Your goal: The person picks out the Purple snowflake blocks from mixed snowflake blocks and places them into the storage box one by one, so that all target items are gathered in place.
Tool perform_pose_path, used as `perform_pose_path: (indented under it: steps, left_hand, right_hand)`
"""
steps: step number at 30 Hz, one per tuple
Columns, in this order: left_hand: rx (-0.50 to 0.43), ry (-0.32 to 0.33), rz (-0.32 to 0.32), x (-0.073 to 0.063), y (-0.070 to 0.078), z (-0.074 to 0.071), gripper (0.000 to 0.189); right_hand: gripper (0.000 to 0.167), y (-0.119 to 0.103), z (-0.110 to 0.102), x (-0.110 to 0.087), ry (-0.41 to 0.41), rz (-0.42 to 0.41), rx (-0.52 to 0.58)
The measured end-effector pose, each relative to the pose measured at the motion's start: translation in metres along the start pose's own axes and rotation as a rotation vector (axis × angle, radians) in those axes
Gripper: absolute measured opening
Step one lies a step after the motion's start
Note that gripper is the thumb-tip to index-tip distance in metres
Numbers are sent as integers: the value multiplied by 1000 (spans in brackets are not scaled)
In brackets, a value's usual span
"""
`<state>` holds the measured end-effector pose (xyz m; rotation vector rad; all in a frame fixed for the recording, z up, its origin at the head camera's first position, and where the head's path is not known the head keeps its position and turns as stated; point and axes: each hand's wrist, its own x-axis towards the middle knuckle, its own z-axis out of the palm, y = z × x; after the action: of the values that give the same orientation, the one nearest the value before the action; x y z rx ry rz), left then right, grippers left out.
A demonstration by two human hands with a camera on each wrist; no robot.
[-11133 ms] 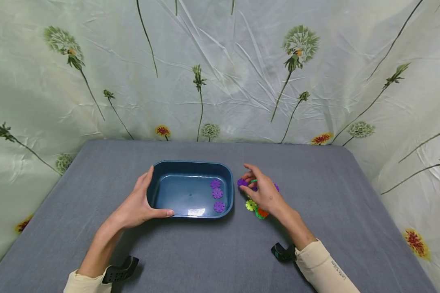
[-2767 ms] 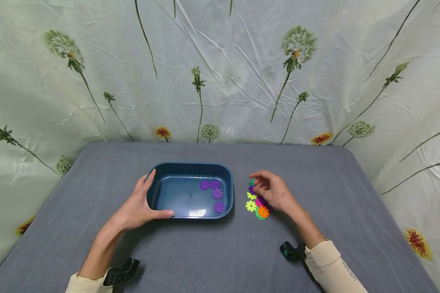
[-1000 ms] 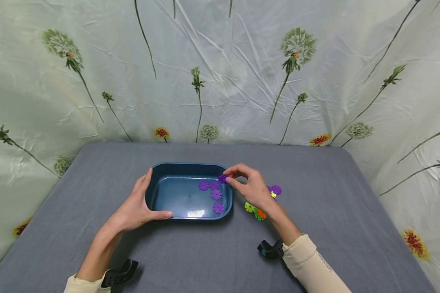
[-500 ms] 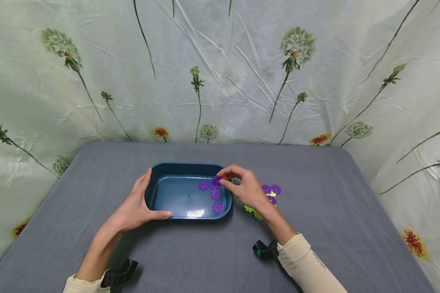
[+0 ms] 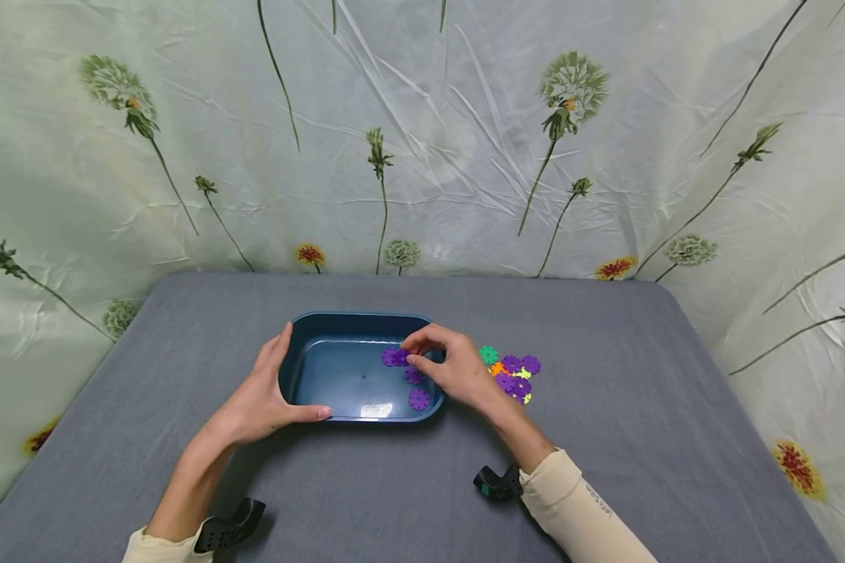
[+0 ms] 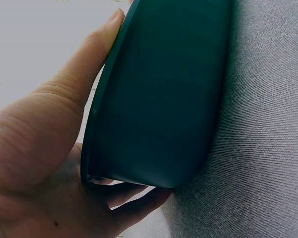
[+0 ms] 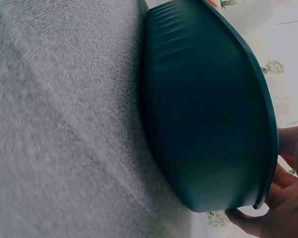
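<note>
In the head view, my left hand (image 5: 260, 391) grips the left end of a dark blue plastic tray (image 5: 324, 375), thumb on its near rim. The left wrist view shows its thumb along the rim and fingers round the tray's corner. My right hand (image 5: 458, 367) reaches over the tray's right rim and pinches a purple flower-shaped disc (image 5: 401, 357) low over the tray floor. Beside and below it lie purple discs (image 5: 418, 399) of the same notched kind. In the right wrist view the tray wall (image 7: 203, 109) hides the right hand's fingertips.
Right of the tray, on the grey cloth-covered table (image 5: 605, 422), lies a pile of purple, yellow and orange discs (image 5: 521, 386) with a green disc (image 5: 489, 354) at its far left. My right forearm covers part of the pile. A flower-printed curtain (image 5: 422, 156) hangs behind.
The right hand has carried a purple disc from the pile over the right rim, then left and down among the tray's discs. The left hand stays on the tray.
</note>
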<state>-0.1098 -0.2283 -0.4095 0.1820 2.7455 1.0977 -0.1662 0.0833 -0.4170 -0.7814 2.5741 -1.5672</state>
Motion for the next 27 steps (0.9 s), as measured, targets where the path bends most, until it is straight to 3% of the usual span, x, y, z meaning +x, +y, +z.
perform_pose_path:
  steps: [17, 27]
  left_hand:
    - [2, 1, -4, -1, 0, 1, 143]
    - [6, 3, -10, 0, 1, 2, 144]
  right_hand:
    - [17, -1, 14, 4, -67, -17, -67]
    - [22, 1, 7, 1, -10, 26, -7]
